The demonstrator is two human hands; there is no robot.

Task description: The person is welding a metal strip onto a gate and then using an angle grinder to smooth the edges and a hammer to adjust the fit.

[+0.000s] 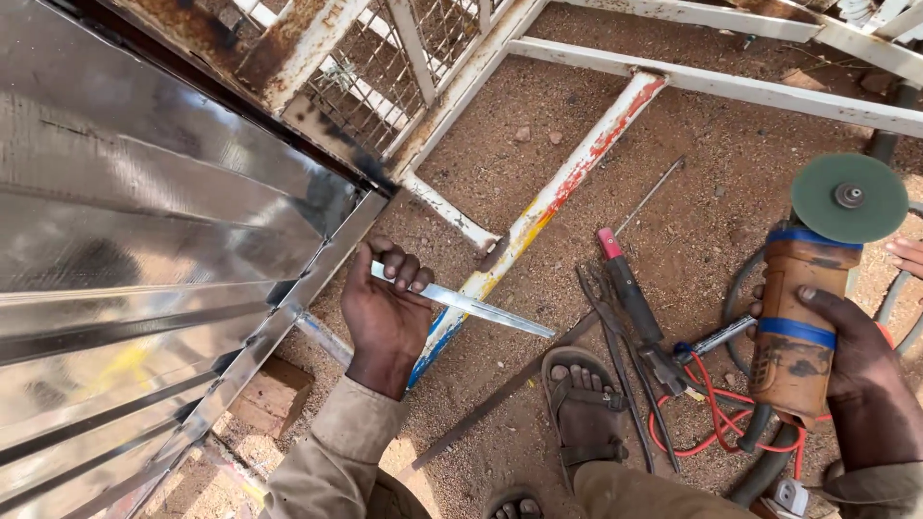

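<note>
My left hand [385, 308] grips one end of a narrow shiny metal strip [481, 310] that points right over the dirt. The hand is right beside the edge of a large corrugated shiny metal sheet [135, 250]. My right hand [860, 370] holds a worn orange angle grinder [796, 327] upright, its green disc [848, 197] on top. Another person's fingertips [906, 257] show at the right edge, next to the grinder.
A white painted steel frame [577, 168] with rust and wire mesh lies on the red dirt. An electrode holder with a red tip [630, 293], pliers, rods, red wire [711, 408] and hoses lie by my sandalled foot [585, 404]. A brick [274, 394] props the sheet.
</note>
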